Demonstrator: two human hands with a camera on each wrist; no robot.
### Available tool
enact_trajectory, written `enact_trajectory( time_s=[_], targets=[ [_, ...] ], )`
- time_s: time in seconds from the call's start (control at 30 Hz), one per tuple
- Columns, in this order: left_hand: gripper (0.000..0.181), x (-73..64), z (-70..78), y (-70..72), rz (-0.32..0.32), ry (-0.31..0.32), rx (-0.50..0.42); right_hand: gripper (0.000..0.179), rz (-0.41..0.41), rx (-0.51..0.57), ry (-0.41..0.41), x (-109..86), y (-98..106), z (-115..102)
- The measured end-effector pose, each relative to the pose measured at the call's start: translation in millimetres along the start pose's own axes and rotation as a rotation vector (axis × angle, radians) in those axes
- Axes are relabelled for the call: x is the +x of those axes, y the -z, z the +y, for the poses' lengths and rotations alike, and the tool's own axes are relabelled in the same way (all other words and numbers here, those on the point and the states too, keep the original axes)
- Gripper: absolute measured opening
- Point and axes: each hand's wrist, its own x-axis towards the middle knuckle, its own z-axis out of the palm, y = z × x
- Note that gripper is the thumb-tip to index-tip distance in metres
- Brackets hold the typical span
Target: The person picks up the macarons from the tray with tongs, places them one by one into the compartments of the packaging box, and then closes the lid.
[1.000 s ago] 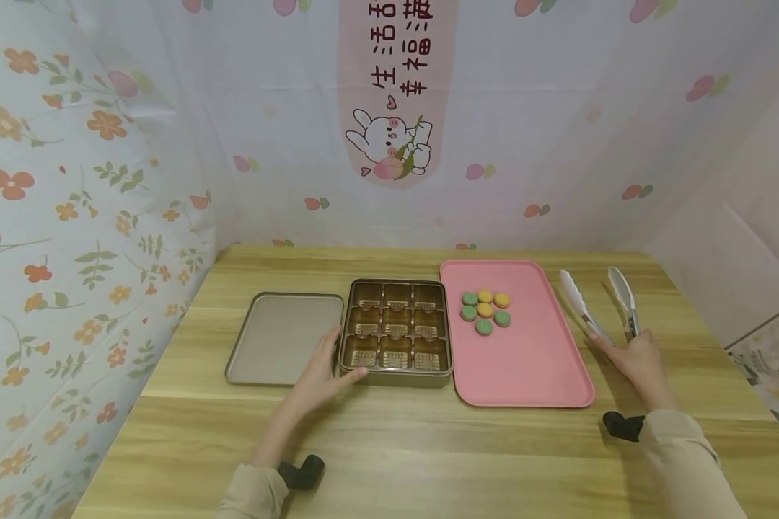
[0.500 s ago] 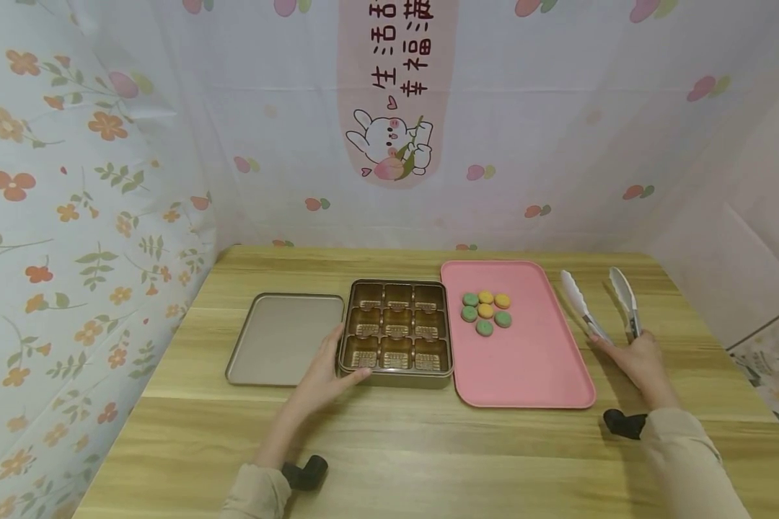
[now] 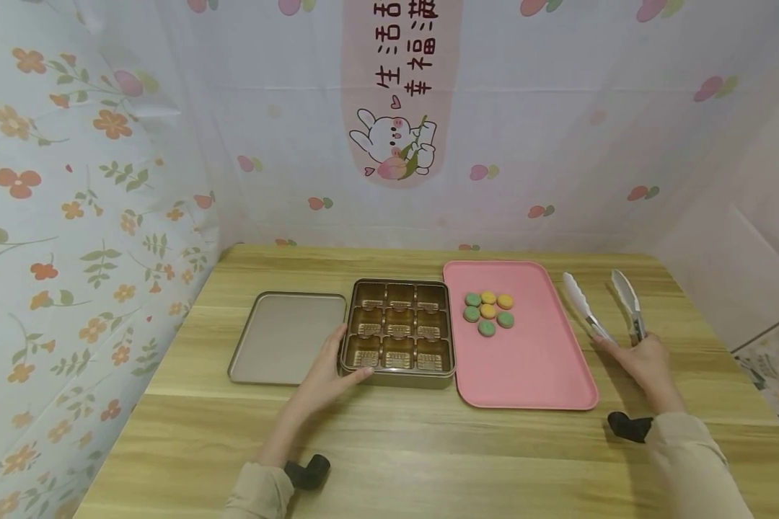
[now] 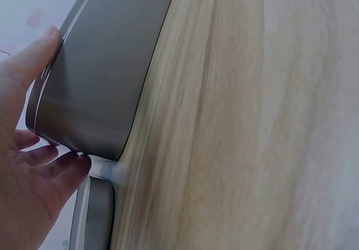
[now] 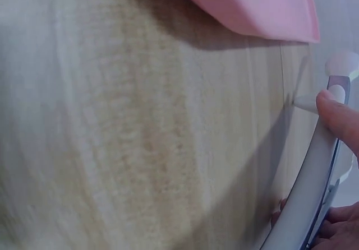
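My left hand [image 3: 322, 378] holds the front left corner of a bronze metal box [image 3: 409, 378] fitted with a tray of small square compartments. Its thumb lies at the front rim, and the other fingers are bent along the left side, as the left wrist view shows of the hand [image 4: 28, 188]. At the right, my right hand [image 3: 648, 367] grips the handles of the tongs [image 3: 579, 297], whose white tips point to the back and stand wide apart. Several green and yellow macarons [image 3: 487, 311] lie on a pink tray [image 3: 529, 371] between the hands.
Left of the box, a flat metal lid [image 3: 285, 339] lies on the wooden table [image 3: 428, 447], partly behind the left hand. Floral curtains [image 3: 260, 202] hang behind and at the sides. The pink tray stands right up against the box's right side.
The whole view has shifted slightly. Both hands keep their places at the box and on the tongs, and the macarons have not moved.
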Motion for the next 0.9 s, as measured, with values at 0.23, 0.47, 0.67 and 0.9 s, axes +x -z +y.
enact_trajectory(
  time_s=[0.23,0.47,0.67,0.9],
  targets=[
    [0.099,0.5,-0.6,-1.2,-0.005,0.011,0.001,0.055,0.024,-0.032,-0.011,-2.9,1,4],
    [0.099,1.2,-1.9,-2.1,-0.002,0.009,0.002,0.055,0.028,-0.072,0.000,-2.7,2,4],
    [0.099,0.6,-0.5,-1.1,-0.016,0.015,-0.001,0.055,0.012,-0.081,0.052,-4.8,6,2],
    [0.099,-0.1,1.4,0.3,-0.027,0.025,-0.005,0.071,0.009,-0.120,0.125,-7.0,12,-4]
  ],
)
